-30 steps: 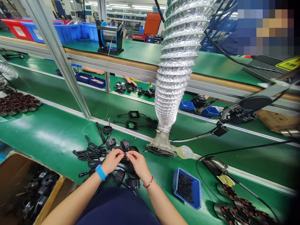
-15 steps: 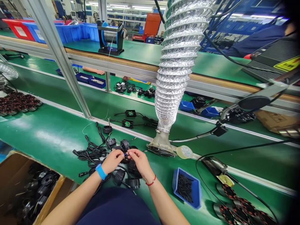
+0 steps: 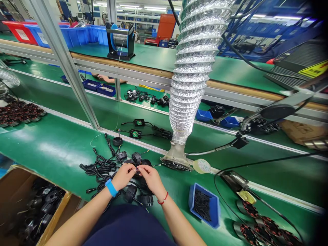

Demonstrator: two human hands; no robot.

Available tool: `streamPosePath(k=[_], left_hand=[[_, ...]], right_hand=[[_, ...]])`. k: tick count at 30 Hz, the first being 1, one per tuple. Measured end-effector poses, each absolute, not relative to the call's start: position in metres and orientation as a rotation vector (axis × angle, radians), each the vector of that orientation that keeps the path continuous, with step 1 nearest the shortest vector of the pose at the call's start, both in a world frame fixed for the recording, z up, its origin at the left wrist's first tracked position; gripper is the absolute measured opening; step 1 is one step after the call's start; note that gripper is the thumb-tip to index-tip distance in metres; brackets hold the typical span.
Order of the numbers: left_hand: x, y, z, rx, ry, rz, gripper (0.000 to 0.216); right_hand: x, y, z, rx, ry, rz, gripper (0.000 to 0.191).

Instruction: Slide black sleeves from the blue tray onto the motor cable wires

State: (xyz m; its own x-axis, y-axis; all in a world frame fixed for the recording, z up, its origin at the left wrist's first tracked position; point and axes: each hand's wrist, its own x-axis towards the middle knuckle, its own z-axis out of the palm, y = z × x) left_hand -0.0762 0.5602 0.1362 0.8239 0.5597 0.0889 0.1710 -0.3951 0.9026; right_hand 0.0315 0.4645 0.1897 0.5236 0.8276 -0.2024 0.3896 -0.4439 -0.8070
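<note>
- My left hand [image 3: 124, 175] and right hand [image 3: 150, 177] meet fingertip to fingertip near the counter's [image 3: 56, 150] front edge, both pinched narrow on a small dark part [image 3: 137, 169] between them; I cannot tell what the part is.
- A blue band [image 3: 111, 188] sits on my left wrist, a red string [image 3: 162, 200] on my right.
- The part lies right over a heap of black cables [image 3: 102, 167] with round black pieces, which spreads left of my hands and under them.
- One black ring [image 3: 117, 141] lies apart, further back toward the counter's rear rail.
- A blue tray [image 3: 204, 208] of small black bits sits right of my right hand, near the front edge.
- A silver duct [image 3: 193, 71] comes down to a nozzle [image 3: 176, 157] just behind and right of my hands, with a tape roll [image 3: 202, 166] beside it.
- A cardboard box [image 3: 15, 184] of dark parts stands at the front left corner.
- Wound coils [image 3: 17, 112] lie at the far left edge, more at the front right.
- Two green boards [image 3: 135, 128] lie on the belt behind the rail.
</note>
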Motion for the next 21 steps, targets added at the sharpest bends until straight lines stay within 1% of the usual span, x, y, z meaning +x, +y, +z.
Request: streamPosePath(k=[3,7,11,14,17,21], left_hand=[[-0.073,0.558,0.133,1.95,0.566,0.551,0.033],[-0.068,0.553,0.131,1.976,0.607,0.615,0.032],[-0.07,0.55,0.124,2.075,0.582,0.668,0.029],[-0.074,0.551,0.115,2.327,0.566,0.741,0.03],[-0.078,0.553,0.109,2.524,0.657,0.692,0.031],[-0.079,0.555,0.112,2.542,0.678,0.673,0.029]], right_hand=[[0.029,0.46,0.189,-2.167,-1.12,0.63,0.04],[0.027,0.455,0.184,-2.225,-1.217,0.502,0.035],[0.033,0.454,0.172,-2.174,-1.035,0.608,0.039],[0.04,0.455,0.162,-2.096,-0.917,0.709,0.041],[0.043,0.455,0.156,-2.05,-0.89,0.742,0.044],[0.041,0.452,0.157,-2.018,-0.816,0.818,0.046]])
